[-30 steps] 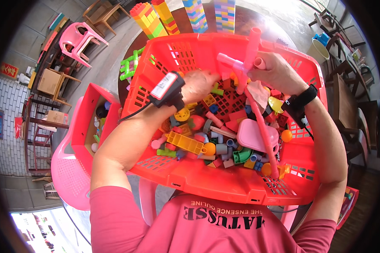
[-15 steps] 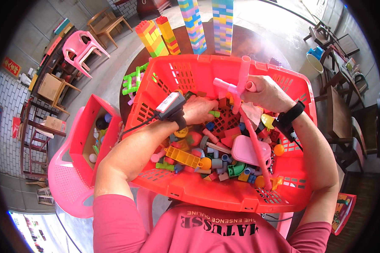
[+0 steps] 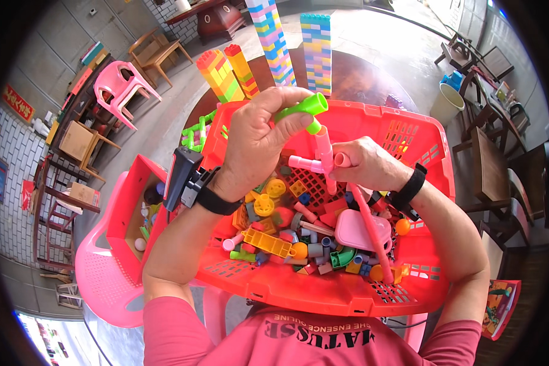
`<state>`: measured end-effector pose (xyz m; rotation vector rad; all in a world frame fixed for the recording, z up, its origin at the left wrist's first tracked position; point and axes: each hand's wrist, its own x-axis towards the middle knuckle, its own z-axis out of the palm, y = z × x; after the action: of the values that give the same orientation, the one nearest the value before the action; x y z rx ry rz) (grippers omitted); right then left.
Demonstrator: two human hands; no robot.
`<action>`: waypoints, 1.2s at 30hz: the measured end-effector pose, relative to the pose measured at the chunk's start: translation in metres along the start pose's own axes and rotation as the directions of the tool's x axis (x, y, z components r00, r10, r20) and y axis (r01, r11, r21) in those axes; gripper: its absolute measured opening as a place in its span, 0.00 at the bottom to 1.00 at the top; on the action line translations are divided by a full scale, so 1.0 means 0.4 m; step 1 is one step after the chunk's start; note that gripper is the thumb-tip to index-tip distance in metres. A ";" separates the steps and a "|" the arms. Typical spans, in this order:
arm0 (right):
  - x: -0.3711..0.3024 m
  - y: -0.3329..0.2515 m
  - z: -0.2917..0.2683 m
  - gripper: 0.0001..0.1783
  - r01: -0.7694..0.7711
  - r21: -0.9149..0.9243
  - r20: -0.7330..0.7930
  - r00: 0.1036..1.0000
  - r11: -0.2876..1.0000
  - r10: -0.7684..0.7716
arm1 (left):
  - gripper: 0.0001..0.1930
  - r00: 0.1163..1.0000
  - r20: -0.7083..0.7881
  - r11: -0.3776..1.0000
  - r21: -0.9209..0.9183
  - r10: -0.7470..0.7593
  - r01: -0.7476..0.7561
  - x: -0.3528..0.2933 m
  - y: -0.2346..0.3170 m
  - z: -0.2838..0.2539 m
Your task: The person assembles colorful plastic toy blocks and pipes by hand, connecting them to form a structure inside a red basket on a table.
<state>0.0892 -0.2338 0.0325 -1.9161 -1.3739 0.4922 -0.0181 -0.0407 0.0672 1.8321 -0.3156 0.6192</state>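
— Tube first: where does it sit from your fingers?

— Your left hand (image 3: pixel 259 143) is closed around the green tube (image 3: pixel 302 108), thumb and fingertips pinching it. The tube's long axis runs left to right, tilted up a little toward the far right, and its open end hangs just above the top of the pink pipe piece (image 3: pixel 323 160).

— And your other hand?

— Your right hand (image 3: pixel 372 165) is curled shut on that pink pipe piece, holding it over the far half of the red basket (image 3: pixel 323 293). Its upright stem points toward the green tube; a side arm sticks out to the left. The two parts are just beside each other; I cannot tell if they touch. Your left hand is the nearer one to the joint.

— Counts?

— One green tube, one pink pipe piece, one long pink rod (image 3: pixel 369 226) running down from your right hand, one basket of mixed loose blocks. Far on the round table (image 3: pixel 360 79) you have four block towers (image 3: pixel 317 52).
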 end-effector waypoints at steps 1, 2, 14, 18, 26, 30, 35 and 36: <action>0.001 -0.002 0.002 0.08 -0.053 -0.023 0.019 0.998 0.998 0.053 | 0.13 1.000 -0.002 1.000 0.013 -0.006 0.006 0.000 0.009 0.003; 0.001 -0.003 0.003 0.08 -0.044 -0.030 0.020 0.999 0.999 0.045 | 0.13 1.000 -0.003 1.000 0.026 -0.011 0.011 0.000 0.015 0.006; 0.006 0.055 0.033 0.04 0.004 -0.033 0.046 0.999 0.999 -0.003 | 0.12 0.988 0.111 0.905 0.401 0.105 -0.141 0.001 -0.005 0.010; 0.008 0.053 0.031 0.05 -0.038 -0.075 0.111 0.993 0.996 0.046 | 0.12 0.992 0.123 0.941 0.335 0.009 -0.050 -0.013 -0.033 0.026; 0.018 0.067 0.033 0.08 -0.147 -0.074 0.121 0.981 0.986 0.155 | 0.15 0.988 0.117 0.985 0.155 -0.101 0.082 -0.013 -0.070 0.018; 0.025 0.088 0.041 0.16 -0.077 -0.148 0.107 0.990 0.986 0.093 | 0.11 0.990 -0.071 0.986 -0.127 -0.121 0.112 0.009 -0.063 -0.009; 0.023 0.088 0.039 0.16 -0.118 -0.095 0.112 0.985 0.988 0.128 | 0.10 0.972 0.103 0.934 0.313 -0.211 0.170 0.009 -0.047 -0.050; 0.021 0.085 0.040 0.12 -0.137 -0.084 0.104 0.984 0.987 0.146 | 0.10 0.965 0.120 0.934 0.304 -0.235 0.190 0.007 -0.047 -0.049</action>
<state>0.1039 -0.2267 -0.0022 -2.0868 -1.3486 0.6307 -0.0114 -0.0158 0.0585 2.1689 -0.1273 0.3866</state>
